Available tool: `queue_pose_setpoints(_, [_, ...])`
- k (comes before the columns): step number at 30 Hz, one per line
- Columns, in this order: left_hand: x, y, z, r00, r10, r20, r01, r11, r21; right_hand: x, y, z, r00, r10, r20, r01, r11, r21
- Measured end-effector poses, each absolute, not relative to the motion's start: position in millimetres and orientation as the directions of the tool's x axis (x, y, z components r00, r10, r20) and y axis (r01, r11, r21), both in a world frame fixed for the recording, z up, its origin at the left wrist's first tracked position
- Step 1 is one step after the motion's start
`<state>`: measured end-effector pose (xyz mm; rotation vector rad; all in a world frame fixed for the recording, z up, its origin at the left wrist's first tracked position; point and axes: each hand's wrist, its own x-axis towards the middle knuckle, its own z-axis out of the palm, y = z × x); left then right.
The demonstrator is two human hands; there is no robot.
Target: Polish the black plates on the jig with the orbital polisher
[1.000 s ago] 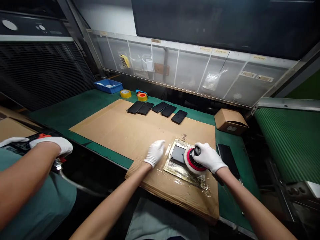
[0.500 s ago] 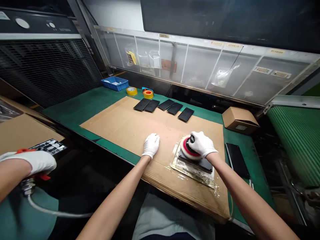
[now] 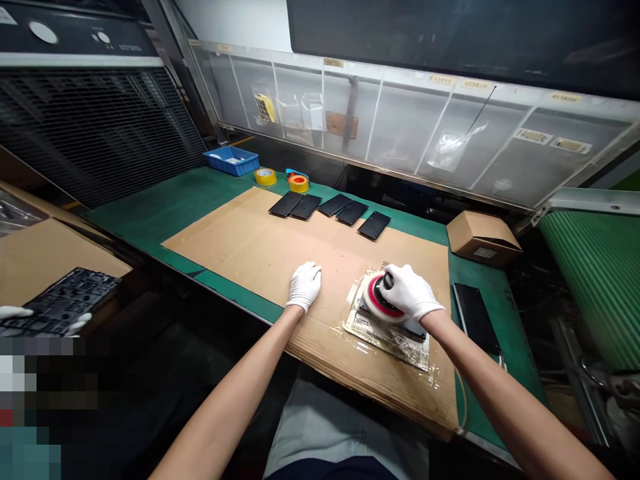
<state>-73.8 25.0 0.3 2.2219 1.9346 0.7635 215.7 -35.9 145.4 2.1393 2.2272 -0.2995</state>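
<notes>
The right hand, in a white cotton glove (image 3: 411, 291), is closed over the black knob of a round orbital polisher (image 3: 383, 298) with a white foam pad on a red backing plate. The pad is pressed flat against a dark rectangular panel (image 3: 414, 327), most of which is hidden beneath it. The panel lies on a crumpled sheet of clear plastic film (image 3: 385, 343), near the right edge of a large sheet of brown corrugated cardboard (image 3: 235, 240). The left hand, also in a white cotton glove (image 3: 305, 285), is set down on the cardboard just beside the film, with its fingers lying together; nothing is held by it.

The cardboard is laid on a green-matted worktop (image 3: 135, 220). Five matte black rectangular panels (image 3: 353, 213) are lined up along the far edge of the cardboard. A sixth black panel (image 3: 476, 317) is placed on the green mat beyond the cardboard's right edge. Towards the far edge of the worktop, a blue plastic tray (image 3: 231, 161), a roll of yellow tape (image 3: 265, 176) and a roll of orange tape (image 3: 299, 183) are grouped, and a small cardboard box (image 3: 483, 238) is set at the far right corner.

At the left, a black perforated moulded frame (image 3: 63, 300) is held between the white-gloved fingertips (image 3: 80, 323) of a co-worker, above a cardboard sheet (image 3: 45, 257).
</notes>
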Motion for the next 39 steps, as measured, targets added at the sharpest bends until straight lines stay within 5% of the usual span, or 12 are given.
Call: queue_pose_setpoints(39, [-75,29,-10,0.084,0.924,0.372,0.893,-0.235,0.383,214,-64,151,-0.040,0.987,-0.157,0.995,0.025,-0.098])
